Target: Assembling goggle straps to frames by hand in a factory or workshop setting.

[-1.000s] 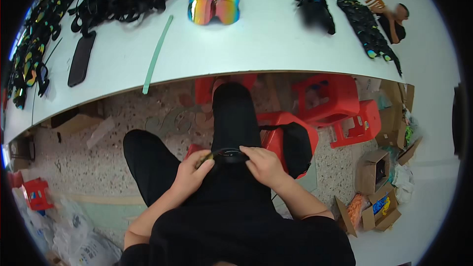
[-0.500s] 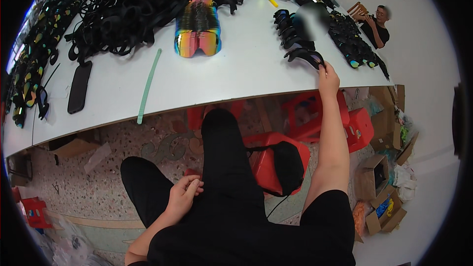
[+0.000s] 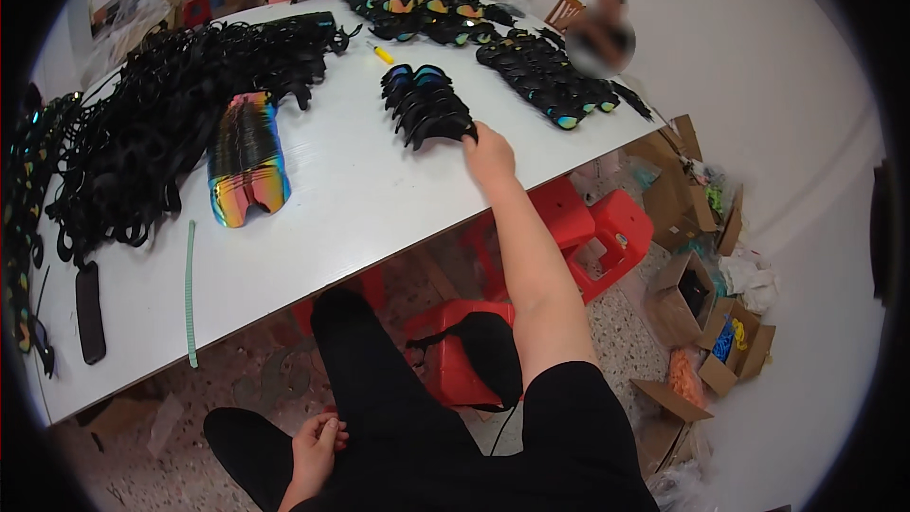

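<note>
My right hand (image 3: 491,161), at the end of an outstretched arm, pinches the edge of a black goggle frame (image 3: 442,125). That frame lies at the near end of a row of nested black goggles (image 3: 417,95) with bluish lenses, touching the row. My left hand (image 3: 318,446) rests by my lap, fingers curled in, with nothing visible in it. Left of the row, a stack of rainbow-mirrored shield lenses (image 3: 248,192) lies on the white table (image 3: 332,213). Behind that stack spreads a large heap of black straps (image 3: 161,114).
A phone (image 3: 90,313), a green strip (image 3: 191,294) and a yellow-handled tool (image 3: 382,54) lie on the table. More goggles (image 3: 550,85) fill the far right. Red stools (image 3: 607,237) and open cartons (image 3: 681,284) stand below. Two other people sit beyond the table.
The view has swung to the right, so the table appears shifted left. My right hand has brought the goggle frame closer against the row. My left hand stays by my lap.
</note>
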`<action>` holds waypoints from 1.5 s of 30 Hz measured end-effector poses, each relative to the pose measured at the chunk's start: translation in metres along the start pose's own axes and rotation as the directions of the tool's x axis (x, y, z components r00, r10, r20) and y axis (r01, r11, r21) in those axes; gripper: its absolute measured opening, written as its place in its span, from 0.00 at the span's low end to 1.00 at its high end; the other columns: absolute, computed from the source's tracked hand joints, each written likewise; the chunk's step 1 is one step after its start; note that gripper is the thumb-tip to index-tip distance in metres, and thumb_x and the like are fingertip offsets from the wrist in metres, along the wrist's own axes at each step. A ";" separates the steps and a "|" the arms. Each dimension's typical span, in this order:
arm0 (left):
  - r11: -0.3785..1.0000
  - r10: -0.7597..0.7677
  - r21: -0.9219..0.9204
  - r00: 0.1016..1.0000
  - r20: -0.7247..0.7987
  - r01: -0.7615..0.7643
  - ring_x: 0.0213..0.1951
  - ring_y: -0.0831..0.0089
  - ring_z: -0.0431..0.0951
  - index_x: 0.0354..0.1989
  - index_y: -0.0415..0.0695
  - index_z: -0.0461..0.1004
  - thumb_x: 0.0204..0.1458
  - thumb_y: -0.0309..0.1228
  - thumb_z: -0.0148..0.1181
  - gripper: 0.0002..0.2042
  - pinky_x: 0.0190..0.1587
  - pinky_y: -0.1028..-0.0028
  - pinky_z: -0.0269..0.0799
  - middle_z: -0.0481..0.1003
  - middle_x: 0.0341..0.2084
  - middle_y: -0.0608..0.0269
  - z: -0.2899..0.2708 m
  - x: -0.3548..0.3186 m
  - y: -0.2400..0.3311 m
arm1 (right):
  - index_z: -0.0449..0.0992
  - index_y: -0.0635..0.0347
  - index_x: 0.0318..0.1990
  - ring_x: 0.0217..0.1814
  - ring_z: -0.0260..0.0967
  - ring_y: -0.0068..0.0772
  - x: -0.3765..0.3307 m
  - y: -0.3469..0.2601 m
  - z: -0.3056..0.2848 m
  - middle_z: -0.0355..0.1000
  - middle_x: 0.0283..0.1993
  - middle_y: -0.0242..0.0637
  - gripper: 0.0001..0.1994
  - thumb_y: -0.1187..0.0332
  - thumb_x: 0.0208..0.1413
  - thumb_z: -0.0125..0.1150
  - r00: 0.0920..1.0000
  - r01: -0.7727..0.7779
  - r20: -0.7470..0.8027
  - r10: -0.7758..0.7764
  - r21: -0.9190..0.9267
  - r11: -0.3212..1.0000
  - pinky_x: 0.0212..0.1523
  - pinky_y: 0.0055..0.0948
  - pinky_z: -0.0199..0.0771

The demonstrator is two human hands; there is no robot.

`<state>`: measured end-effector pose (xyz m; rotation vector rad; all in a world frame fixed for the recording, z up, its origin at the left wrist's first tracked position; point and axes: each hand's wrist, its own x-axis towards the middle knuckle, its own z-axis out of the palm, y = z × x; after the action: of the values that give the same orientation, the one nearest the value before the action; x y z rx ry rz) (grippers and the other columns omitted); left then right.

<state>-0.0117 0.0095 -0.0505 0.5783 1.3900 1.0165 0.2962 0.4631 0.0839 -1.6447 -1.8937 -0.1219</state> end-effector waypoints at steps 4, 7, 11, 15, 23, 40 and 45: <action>1.000 0.005 -0.007 1.000 0.025 -0.004 0.31 0.78 0.77 0.47 0.34 0.72 0.62 0.28 0.54 0.10 0.33 0.79 0.74 0.78 0.35 0.59 0.005 -0.002 0.007 | 0.66 0.70 0.58 0.58 0.67 0.56 -0.008 0.015 0.008 0.70 0.55 0.53 0.28 0.63 0.52 0.60 0.990 0.056 -0.133 -0.047 0.062 0.996 0.60 0.46 0.65; 1.000 0.016 -0.010 1.000 0.014 -0.016 0.31 0.78 0.77 0.47 0.34 0.72 0.62 0.27 0.55 0.10 0.33 0.79 0.74 0.78 0.34 0.59 0.003 -0.007 0.009 | 0.66 0.70 0.58 0.55 0.68 0.53 -0.011 0.014 0.016 0.69 0.53 0.51 0.28 0.67 0.49 0.61 0.938 0.103 -0.343 -0.044 0.155 0.983 0.59 0.44 0.66; 0.995 0.077 0.059 0.997 -0.032 -0.075 0.28 0.82 0.75 0.38 0.37 0.72 0.58 0.25 0.59 0.05 0.31 0.81 0.70 0.76 0.27 0.63 -0.001 -0.011 0.012 | 0.69 0.65 0.52 0.44 0.70 0.43 -0.032 -0.023 0.009 0.70 0.43 0.44 0.23 0.70 0.47 0.64 0.894 0.189 -0.448 0.004 0.386 0.903 0.49 0.38 0.72; 0.964 0.207 0.176 0.977 -0.040 -0.197 0.24 0.87 0.68 0.25 0.42 0.67 0.54 0.24 0.63 0.10 0.28 0.82 0.64 0.69 0.18 0.73 -0.001 -0.013 0.011 | 0.73 0.58 0.27 0.25 0.68 0.40 -0.054 -0.095 0.012 0.69 0.24 0.39 0.09 0.66 0.54 0.65 0.914 0.278 -0.404 -0.037 0.559 0.781 0.28 0.36 0.68; 0.922 0.325 0.200 0.943 0.072 -0.333 0.23 0.87 0.62 0.21 0.44 0.64 0.53 0.22 0.63 0.13 0.26 0.81 0.59 0.65 0.18 0.75 -0.008 -0.012 0.016 | 0.68 0.60 0.21 0.22 0.67 0.42 -0.079 -0.183 0.017 0.68 0.20 0.39 0.13 0.67 0.51 0.65 0.946 0.300 -0.287 -0.148 0.613 0.730 0.24 0.37 0.66; 0.939 0.313 -0.338 0.247 0.917 0.063 0.44 0.62 0.76 0.46 0.36 0.77 0.62 0.30 0.55 0.11 0.48 0.68 0.70 0.77 0.41 0.55 0.064 -0.120 0.270 | 0.72 0.55 0.27 0.24 0.66 0.32 -0.078 -0.184 0.023 0.67 0.25 0.32 0.08 0.67 0.51 0.66 0.874 0.474 -0.312 -0.372 0.379 0.795 0.25 0.31 0.67; 0.854 0.481 -0.512 0.234 0.845 0.094 0.40 0.64 0.75 0.41 0.33 0.76 0.61 0.27 0.57 0.08 0.45 0.69 0.69 0.76 0.37 0.55 0.060 -0.118 0.250 | 0.74 0.56 0.31 0.26 0.68 0.28 -0.080 -0.193 0.029 0.70 0.29 0.31 0.06 0.68 0.52 0.65 0.877 0.479 -0.243 -0.413 0.389 0.787 0.27 0.28 0.70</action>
<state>0.0004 0.0441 0.2303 0.8213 -0.1227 0.8517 0.1100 0.3641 0.0822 -0.8425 -1.9846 -0.0026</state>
